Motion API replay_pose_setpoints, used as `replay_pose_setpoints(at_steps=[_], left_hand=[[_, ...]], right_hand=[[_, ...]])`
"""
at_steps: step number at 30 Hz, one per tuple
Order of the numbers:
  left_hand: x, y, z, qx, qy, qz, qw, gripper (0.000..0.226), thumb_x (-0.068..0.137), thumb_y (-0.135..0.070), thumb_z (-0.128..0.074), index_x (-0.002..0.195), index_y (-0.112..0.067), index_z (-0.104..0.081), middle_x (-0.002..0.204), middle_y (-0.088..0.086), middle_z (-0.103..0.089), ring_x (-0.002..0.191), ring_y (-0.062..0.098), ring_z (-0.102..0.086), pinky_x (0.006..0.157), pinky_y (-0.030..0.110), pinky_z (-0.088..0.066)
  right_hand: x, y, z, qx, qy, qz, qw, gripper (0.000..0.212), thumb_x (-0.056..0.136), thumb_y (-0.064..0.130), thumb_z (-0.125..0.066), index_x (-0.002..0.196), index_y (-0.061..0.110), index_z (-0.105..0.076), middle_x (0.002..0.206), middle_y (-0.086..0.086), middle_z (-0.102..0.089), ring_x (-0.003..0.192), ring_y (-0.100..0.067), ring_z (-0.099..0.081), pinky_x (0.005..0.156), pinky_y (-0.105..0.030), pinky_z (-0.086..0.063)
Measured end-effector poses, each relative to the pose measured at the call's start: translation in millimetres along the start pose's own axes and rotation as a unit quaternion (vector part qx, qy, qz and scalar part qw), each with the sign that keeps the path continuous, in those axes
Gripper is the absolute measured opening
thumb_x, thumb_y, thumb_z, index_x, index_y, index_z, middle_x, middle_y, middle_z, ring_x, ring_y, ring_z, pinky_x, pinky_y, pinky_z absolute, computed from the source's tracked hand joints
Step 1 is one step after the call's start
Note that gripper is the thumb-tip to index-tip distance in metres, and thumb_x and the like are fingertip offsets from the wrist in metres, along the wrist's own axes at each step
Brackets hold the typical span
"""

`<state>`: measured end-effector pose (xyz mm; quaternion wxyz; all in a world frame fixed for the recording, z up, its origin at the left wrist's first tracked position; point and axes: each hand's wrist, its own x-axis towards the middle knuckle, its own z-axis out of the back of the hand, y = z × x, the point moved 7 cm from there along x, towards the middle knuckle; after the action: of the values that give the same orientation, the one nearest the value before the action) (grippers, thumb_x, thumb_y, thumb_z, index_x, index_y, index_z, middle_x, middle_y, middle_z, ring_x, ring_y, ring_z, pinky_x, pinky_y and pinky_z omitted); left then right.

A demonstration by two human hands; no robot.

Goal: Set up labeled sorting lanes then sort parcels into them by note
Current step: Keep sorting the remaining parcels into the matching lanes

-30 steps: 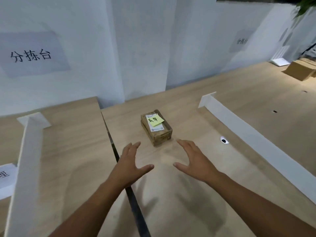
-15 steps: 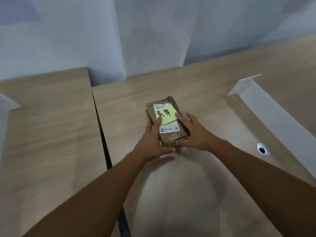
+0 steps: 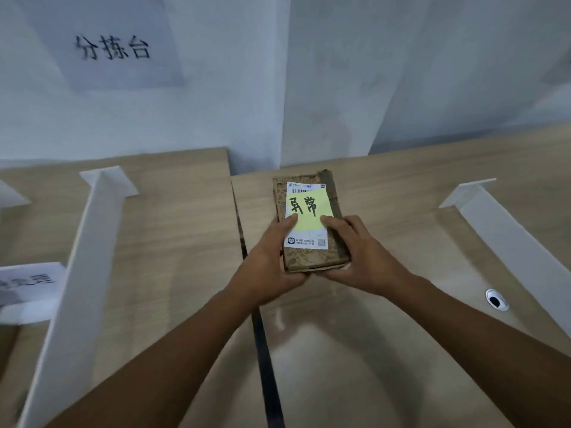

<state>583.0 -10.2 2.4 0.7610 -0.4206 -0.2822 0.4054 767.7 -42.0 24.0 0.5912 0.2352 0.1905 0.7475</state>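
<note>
Parcel point(image 3: 312, 257) between left hand point(image 3: 266, 267) and right hand point(image 3: 362, 257); fingers point(image 3: 334, 222) on note point(image 3: 309, 208)

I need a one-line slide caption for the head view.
Left hand and right hand grip a brown cardboard parcel bearing a yellow sticky note.

Parcel point(image 3: 310, 223) between two dividers point(image 3: 77, 273)

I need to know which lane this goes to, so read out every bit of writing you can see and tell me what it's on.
"分拣台": printed on the paper sign on the wall.
"异常": handwritten on the yellow sticky note on the parcel.
Shipping label under the note: barcode and print too small to read.
White card at far left: blurred, unreadable.
</note>
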Motion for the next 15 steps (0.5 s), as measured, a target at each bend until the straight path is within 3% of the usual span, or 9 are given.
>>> replay_pose_setpoints(at_steps=[2, 6, 9, 12, 15], left_hand=[[-48.9, -15.6, 52.1, -0.002, -0.033, 0.005, 0.999, 0.107, 0.069, -0.031, -0.092, 0.153, -0.038, -0.027, 0.156, -0.011, -0.038, 0.128, -0.001, -0.054, 0.098, 0.017, -0.051], [-164.3, -37.3, 149.0, 0.028, -0.112, 0.026, 0.993, 0.109, 0.064, -0.032, -0.097, 0.151, -0.036, -0.032, 0.148, -0.019, -0.045, 0.123, -0.004, -0.057, 0.095, 0.014, -0.05], [-253.4, -47.6, 211.6, 0.052, -0.154, 0.053, 0.985, 0.106, 0.063, -0.039, -0.096, 0.148, -0.044, -0.033, 0.137, -0.029, -0.052, 0.115, -0.008, -0.06, 0.088, 0.009, -0.051], [-340.7, -56.2, 266.7, 0.072, -0.18, 0.07, 0.978, 0.103, 0.063, -0.044, -0.094, 0.147, -0.045, -0.034, 0.131, -0.042, -0.051, 0.115, -0.012, -0.059, 0.088, 0.005, -0.048], [-429.2, -60.8, 318.8, 0.089, -0.206, 0.084, 0.971, 0.103, 0.064, -0.039, -0.092, 0.148, -0.044, -0.034, 0.134, -0.039, -0.05, 0.118, -0.01, -0.058, 0.093, 0.011, -0.049]], right_hand=[[2.6, 62.5, -3.6, 0.008, 0.017, 0.056, 0.998, 0.098, 0.072, 0.048, -0.088, 0.153, 0.03, -0.036, 0.136, -0.001, -0.037, 0.116, -0.011, -0.055, 0.097, -0.021, -0.052], [-0.2, 194.8, -31.3, 0.025, 0.041, 0.154, 0.987, 0.099, 0.07, 0.052, -0.087, 0.152, 0.03, -0.037, 0.125, 0.007, -0.033, 0.109, -0.005, -0.049, 0.09, -0.003, -0.042], [-14.5, 292.9, -59.9, 0.019, 0.051, 0.215, 0.975, 0.1, 0.066, 0.064, -0.08, 0.15, 0.03, -0.038, 0.122, 0.003, -0.036, 0.105, -0.01, -0.05, 0.09, -0.019, -0.051], [-35.0, 384.1, -91.8, 0.03, 0.058, 0.271, 0.96, 0.101, 0.066, 0.059, -0.087, 0.148, 0.024, -0.041, 0.118, -0.001, -0.037, 0.096, -0.013, -0.051, 0.086, -0.022, -0.052], [-59.1, 474.7, -127.9, 0.045, 0.078, 0.298, 0.95, 0.102, 0.066, 0.061, -0.085, 0.148, 0.02, -0.041, 0.118, -0.003, -0.037, 0.101, -0.018, -0.053, 0.091, -0.034, -0.055]])
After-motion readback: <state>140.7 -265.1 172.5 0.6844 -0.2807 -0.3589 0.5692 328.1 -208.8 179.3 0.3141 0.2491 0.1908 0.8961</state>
